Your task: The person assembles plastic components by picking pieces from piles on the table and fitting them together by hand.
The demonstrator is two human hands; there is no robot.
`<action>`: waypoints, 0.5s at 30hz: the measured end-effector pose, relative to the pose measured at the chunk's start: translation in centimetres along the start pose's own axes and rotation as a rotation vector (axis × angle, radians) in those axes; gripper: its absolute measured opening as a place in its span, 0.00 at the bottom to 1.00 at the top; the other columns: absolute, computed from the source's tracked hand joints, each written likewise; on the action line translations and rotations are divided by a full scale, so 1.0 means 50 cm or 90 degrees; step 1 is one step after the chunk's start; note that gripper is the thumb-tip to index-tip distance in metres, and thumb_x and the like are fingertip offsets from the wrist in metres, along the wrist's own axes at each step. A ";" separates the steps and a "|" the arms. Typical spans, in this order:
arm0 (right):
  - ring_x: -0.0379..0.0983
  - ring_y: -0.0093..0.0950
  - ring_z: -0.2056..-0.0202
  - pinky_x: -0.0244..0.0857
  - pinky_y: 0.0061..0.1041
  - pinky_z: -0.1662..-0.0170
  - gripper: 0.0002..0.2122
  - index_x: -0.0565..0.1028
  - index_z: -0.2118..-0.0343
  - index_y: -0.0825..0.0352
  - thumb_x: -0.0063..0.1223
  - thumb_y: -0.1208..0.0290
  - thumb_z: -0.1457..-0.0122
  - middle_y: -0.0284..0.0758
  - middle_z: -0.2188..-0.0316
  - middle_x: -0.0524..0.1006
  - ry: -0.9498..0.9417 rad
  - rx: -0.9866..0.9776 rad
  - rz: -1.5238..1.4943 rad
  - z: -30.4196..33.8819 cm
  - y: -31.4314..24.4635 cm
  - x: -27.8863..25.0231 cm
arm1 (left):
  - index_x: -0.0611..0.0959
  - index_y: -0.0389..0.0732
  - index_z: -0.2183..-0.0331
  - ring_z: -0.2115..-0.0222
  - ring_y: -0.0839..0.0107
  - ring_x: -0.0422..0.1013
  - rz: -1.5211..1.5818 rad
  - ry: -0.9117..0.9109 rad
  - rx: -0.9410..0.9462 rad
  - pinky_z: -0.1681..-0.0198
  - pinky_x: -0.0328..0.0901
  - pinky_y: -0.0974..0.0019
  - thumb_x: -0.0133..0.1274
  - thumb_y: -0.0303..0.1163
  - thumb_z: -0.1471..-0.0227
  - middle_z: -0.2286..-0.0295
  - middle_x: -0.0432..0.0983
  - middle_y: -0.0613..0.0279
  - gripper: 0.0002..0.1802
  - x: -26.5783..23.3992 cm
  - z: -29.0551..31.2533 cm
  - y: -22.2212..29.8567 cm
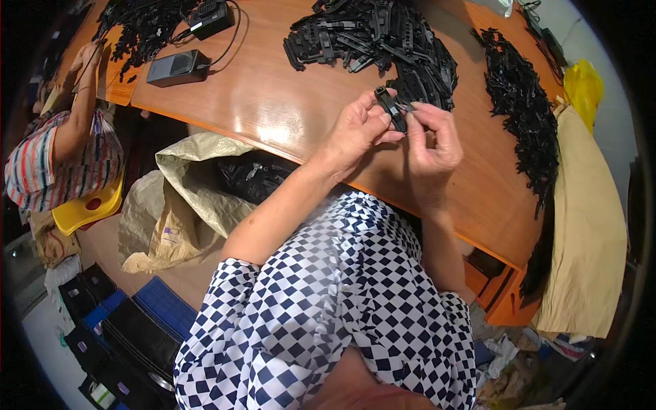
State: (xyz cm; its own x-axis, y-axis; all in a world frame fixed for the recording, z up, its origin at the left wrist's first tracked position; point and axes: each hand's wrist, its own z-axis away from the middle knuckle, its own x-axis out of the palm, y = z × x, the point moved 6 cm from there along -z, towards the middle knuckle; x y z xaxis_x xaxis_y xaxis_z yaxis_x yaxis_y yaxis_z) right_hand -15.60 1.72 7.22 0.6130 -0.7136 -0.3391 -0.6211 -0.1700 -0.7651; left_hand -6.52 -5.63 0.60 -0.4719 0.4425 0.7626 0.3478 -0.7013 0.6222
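Place: a workshop, apparently | black parts [369, 37] are heaped in bulk on a wooden table [239, 113] | a large sack [198, 164] is kept open beside it | a co-worker [65, 154] is seen at left

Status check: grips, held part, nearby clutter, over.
Left grip holding narrow black plastic part. Right grip close beside it, contents unclear. Clutter: heap of black plastic pieces just beyond.

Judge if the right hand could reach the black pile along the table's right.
Probably yes: only tabletop shows between the right hand and the pile, though that hand is busy at the black part the left hand holds.
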 end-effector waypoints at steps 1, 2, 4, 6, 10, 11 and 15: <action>0.73 0.26 0.67 0.70 0.24 0.67 0.06 0.74 0.70 0.71 0.55 0.86 0.50 0.37 0.68 0.76 0.010 -0.002 0.009 0.007 -0.002 0.002 | 0.63 0.35 0.49 0.59 0.71 0.71 -0.015 0.016 0.017 0.56 0.69 0.70 0.44 0.24 0.43 0.57 0.71 0.55 0.21 0.009 0.003 -0.002; 0.73 0.26 0.67 0.70 0.24 0.67 0.06 0.74 0.70 0.71 0.55 0.86 0.50 0.37 0.68 0.76 0.010 -0.001 0.009 0.011 0.002 0.001 | 0.61 0.36 0.48 0.60 0.75 0.71 -0.030 0.032 0.036 0.58 0.69 0.72 0.42 0.22 0.43 0.57 0.71 0.57 0.20 0.016 0.007 -0.001; 0.74 0.31 0.68 0.70 0.27 0.67 0.08 0.74 0.70 0.70 0.56 0.87 0.53 0.39 0.68 0.76 0.009 -0.080 0.081 0.016 0.000 0.005 | 0.61 0.37 0.48 0.58 0.75 0.69 -0.049 0.031 0.033 0.57 0.68 0.72 0.41 0.22 0.43 0.56 0.70 0.58 0.20 0.029 0.012 0.001; 0.73 0.34 0.68 0.70 0.28 0.66 0.09 0.74 0.71 0.70 0.56 0.87 0.56 0.38 0.68 0.76 0.014 -0.097 0.093 0.021 0.006 0.006 | 0.61 0.37 0.48 0.56 0.75 0.68 -0.068 0.031 0.030 0.55 0.66 0.72 0.41 0.22 0.43 0.55 0.70 0.58 0.20 0.034 0.016 -0.002; 0.73 0.34 0.67 0.70 0.29 0.64 0.08 0.74 0.72 0.70 0.56 0.86 0.57 0.38 0.68 0.77 0.006 -0.192 0.164 0.031 0.003 0.008 | 0.62 0.37 0.47 0.59 0.79 0.67 -0.072 0.047 0.047 0.56 0.65 0.74 0.41 0.22 0.43 0.57 0.70 0.61 0.22 0.033 0.020 -0.015; 0.74 0.34 0.67 0.70 0.29 0.64 0.07 0.74 0.73 0.69 0.56 0.85 0.57 0.37 0.69 0.77 0.008 -0.219 0.175 0.036 0.001 0.006 | 0.62 0.36 0.46 0.62 0.82 0.67 -0.057 0.048 0.049 0.59 0.65 0.78 0.43 0.23 0.44 0.60 0.71 0.63 0.23 0.034 0.021 -0.019; 0.74 0.35 0.66 0.69 0.29 0.63 0.07 0.75 0.72 0.69 0.55 0.85 0.56 0.37 0.68 0.77 -0.003 -0.194 0.170 0.044 0.004 -0.010 | 0.66 0.36 0.48 0.63 0.83 0.68 -0.036 0.079 0.015 0.61 0.66 0.77 0.46 0.26 0.43 0.62 0.72 0.65 0.21 0.044 0.024 -0.027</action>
State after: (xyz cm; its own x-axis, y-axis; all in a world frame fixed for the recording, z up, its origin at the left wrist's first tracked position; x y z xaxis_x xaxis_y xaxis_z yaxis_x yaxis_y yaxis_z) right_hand -14.93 3.53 6.02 0.4122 -0.7569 -0.5071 -0.8749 -0.1736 -0.4521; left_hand -7.09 -3.03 1.65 -0.5874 0.4081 0.6988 0.3354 -0.6631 0.6692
